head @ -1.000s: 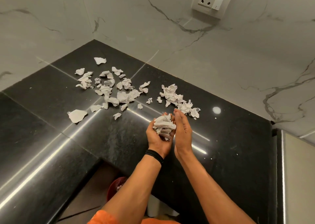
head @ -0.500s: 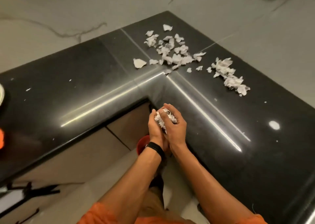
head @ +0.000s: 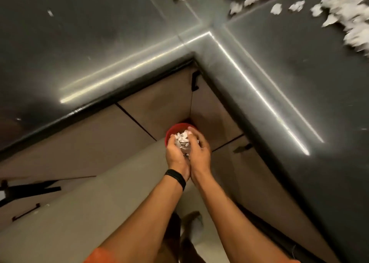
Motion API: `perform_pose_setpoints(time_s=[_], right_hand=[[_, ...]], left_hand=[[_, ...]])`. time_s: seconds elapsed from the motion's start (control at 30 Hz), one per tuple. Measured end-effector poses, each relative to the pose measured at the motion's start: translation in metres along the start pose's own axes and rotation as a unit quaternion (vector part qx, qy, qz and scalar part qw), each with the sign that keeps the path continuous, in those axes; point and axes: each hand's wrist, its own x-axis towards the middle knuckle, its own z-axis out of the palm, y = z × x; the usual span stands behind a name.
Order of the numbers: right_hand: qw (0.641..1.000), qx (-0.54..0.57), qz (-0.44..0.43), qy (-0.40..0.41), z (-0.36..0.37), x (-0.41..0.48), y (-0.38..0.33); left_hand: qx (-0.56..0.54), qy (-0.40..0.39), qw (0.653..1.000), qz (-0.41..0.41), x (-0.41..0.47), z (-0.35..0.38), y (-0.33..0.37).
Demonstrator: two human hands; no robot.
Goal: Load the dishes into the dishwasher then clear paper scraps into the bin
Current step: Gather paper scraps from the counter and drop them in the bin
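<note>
Wad of paper scraps [head: 182,142], white and crumpled, sits just below frame ctr, cupped between both bare hands. Left grip [head: 176,156] is curled round its left side, right grip [head: 200,152] round its right, fingers bent over the top. Both are clasping the wad, heels of the hands touching at the bottom. A few bits poke out between the fingertips.

Directly under and behind the wad is the red bin [head: 173,128]. Only the upper-left arc of its rim shows, the rest is hidden by the hands. It stands on the floor in the inside corner where the two cabinet runs meet. Can't tell what's inside it.

Black wristband [head: 175,177] on the left wrist. Both forearms are bare, coming in from the bottom edge, w/ a bit of orange sleeve [head: 97,254] at lower left.

Brown cabinet fronts [head: 155,102] flank the bin, w/ a black handle [head: 194,80] near the corner, above it. Pale floor [head: 89,212] fills the lower left.

Black glossy L-shaped worktop [head: 99,32] wraps the top and right of the frame, w/ bright light streaks along its edges. Loose scraps [head: 343,8] lie on it at upper right, blurred, well apart from the hands.
</note>
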Motion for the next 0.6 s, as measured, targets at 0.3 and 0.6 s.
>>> perform_pose_setpoints(time_s=[0.3,0.6], right_hand=[[0.989,0.064,0.123,0.051,0.013,0.135,0.162],[0.967,0.178,0.166,0.074,0.030,0.176,0.212]], left_hand=[[-0.063,-0.009,0.997,-0.044,0.173,-0.062,-0.064],[-0.029,-0.027,0.999,-0.035,0.224,-0.082,-0.064]])
